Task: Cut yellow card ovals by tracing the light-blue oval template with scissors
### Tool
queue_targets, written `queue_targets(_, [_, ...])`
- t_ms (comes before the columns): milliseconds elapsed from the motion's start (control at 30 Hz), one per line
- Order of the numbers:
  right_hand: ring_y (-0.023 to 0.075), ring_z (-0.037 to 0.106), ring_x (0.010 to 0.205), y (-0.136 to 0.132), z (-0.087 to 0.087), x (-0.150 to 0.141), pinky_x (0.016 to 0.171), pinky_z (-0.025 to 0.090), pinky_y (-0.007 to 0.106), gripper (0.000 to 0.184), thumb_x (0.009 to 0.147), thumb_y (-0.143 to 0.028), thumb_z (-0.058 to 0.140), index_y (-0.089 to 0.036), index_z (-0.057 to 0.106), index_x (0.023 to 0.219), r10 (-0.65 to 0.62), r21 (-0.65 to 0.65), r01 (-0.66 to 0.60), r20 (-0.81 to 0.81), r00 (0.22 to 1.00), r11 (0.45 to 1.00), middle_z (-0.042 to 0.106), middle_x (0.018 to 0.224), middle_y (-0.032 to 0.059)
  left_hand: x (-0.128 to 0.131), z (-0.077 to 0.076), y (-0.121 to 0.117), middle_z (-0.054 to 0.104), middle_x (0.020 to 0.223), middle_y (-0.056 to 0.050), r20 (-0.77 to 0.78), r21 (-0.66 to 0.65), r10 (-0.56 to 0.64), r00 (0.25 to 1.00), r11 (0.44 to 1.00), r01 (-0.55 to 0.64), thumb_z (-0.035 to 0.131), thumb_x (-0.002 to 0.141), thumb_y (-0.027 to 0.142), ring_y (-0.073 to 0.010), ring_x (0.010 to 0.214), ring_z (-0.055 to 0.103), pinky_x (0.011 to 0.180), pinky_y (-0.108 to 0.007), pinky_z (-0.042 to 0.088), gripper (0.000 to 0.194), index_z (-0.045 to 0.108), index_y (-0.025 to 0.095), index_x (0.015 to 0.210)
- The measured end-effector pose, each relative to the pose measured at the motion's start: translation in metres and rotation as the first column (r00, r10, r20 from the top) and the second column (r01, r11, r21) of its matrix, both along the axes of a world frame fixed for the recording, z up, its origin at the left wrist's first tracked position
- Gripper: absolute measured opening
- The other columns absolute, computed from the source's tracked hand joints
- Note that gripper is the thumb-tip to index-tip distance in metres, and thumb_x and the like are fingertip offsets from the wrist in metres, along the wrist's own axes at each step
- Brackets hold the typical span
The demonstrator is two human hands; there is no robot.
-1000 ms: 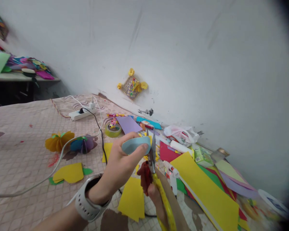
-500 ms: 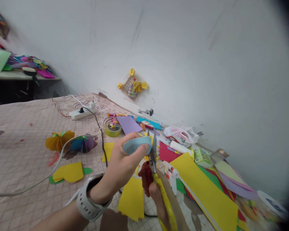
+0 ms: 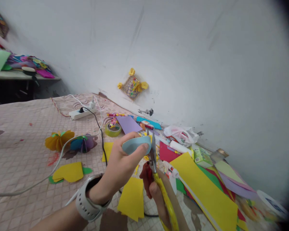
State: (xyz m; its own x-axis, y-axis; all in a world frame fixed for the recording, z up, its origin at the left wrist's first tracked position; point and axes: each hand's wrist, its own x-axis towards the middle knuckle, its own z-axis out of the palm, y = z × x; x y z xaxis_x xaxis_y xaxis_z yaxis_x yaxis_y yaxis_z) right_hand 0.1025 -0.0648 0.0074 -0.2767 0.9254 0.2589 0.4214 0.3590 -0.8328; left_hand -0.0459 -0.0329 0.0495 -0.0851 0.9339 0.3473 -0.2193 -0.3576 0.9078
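My left hand [image 3: 121, 160] pinches a light blue paper piece [image 3: 136, 145] between thumb and fingers, with a sliver of yellow at its right edge. My right hand [image 3: 159, 199] is closed around the yellow handles of a pair of scissors [image 3: 167, 205], whose blades point upward. The blades stand slightly parted, right beside the blue piece's right edge; whether they touch it I cannot tell. A dark red wrapping [image 3: 147, 179] hangs at the scissors' handle. Below my hands lie yellow paper pieces [image 3: 132, 199].
Folded paper pumpkins [image 3: 60, 141] and a yellow paper heart shape [image 3: 68, 171] lie at left, beside a cable. A white power strip [image 3: 83, 114] sits farther back. Tape [image 3: 113, 130], a glue gun [image 3: 172, 173] and a large yellow sheet [image 3: 207, 192] are on the table near the wall.
The blue paper piece and both hands stay almost where they were. The scissor blades have shifted very slightly, and the red wrapping has moved a little right.
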Motion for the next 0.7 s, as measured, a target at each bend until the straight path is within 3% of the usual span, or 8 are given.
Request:
queue_targets(333, [0.0186,0.06,0.065,0.0002,0.0052,0.0038,0.055,0.049,0.024,0.052,0.083,-0.071,0.048,-0.021,0.056,0.089,0.033,-0.066,-0.037,-0.057,0.998,0.997,0.061,0.077,0.0052,-0.0005,-0.0008,-0.0003,0.042,0.058,0.005,0.005,0.006,0.001,1.0,1.0,-0.001,0.063,0.081,0.028,-0.0101,0.055,0.037,0.051,-0.025,0.029,0.026,0.049,0.019,0.062])
queue_targets(700, [0.0159,0.049,0.054,0.0024,0.0107,0.0013,0.048,0.041,0.025,0.056,0.081,-0.076,0.043,-0.021,0.052,0.08,0.049,-0.078,-0.054,-0.075,0.996,0.995,0.052,0.063,0.0008,-0.0007,-0.001,0.0,0.048,0.06,0.004,0.016,0.003,0.0,1.0,1.0,0.0,0.064,0.08,0.027,-0.0104,0.056,0.04,0.052,-0.026,0.03,0.021,0.053,0.019,0.064])
